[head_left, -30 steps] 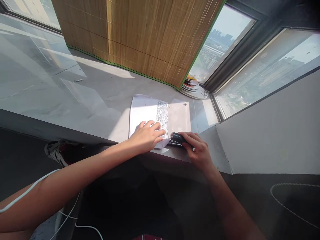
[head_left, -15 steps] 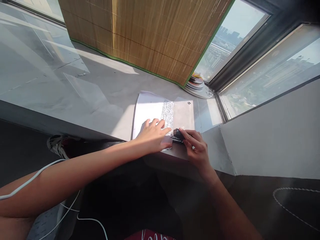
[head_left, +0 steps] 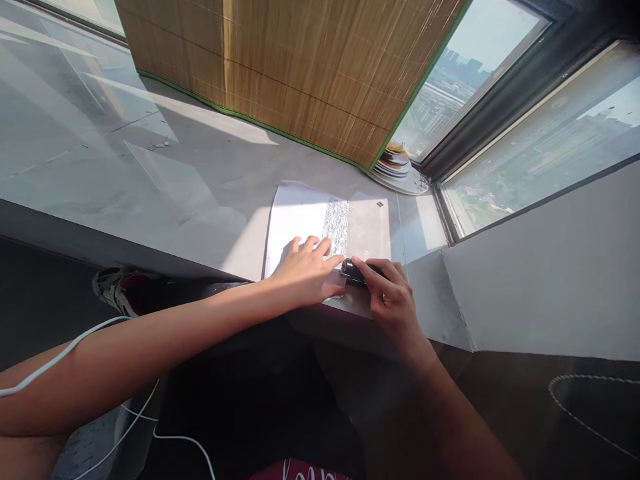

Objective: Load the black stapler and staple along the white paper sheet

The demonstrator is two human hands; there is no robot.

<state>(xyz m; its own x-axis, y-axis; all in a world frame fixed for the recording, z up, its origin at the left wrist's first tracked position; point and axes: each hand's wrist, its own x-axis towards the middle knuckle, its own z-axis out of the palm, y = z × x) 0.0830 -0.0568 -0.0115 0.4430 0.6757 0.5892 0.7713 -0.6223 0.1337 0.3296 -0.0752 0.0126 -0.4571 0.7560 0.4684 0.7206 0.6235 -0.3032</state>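
Observation:
White paper sheets (head_left: 300, 217), one with a block of dense printed text, lie on a grey window ledge (head_left: 210, 173). My left hand (head_left: 305, 270) rests flat on the paper's near corner with its fingers spread. Just to its right, my right hand (head_left: 390, 297) is closed around a small black stapler (head_left: 353, 271) set at the paper's near right edge. A second, plainer sheet (head_left: 370, 227) lies under or beside the printed one.
A bamboo blind (head_left: 300, 67) leans against the window at the back. A stack of plates or discs (head_left: 397, 170) sits in the window corner. A grey wall (head_left: 540, 280) rises at right. A shoe (head_left: 117, 290) and white cables (head_left: 125, 427) lie below the ledge.
The view has shifted slightly. My right hand with the stapler has moved a little left, closer to my left hand's fingertips on the paper corner.

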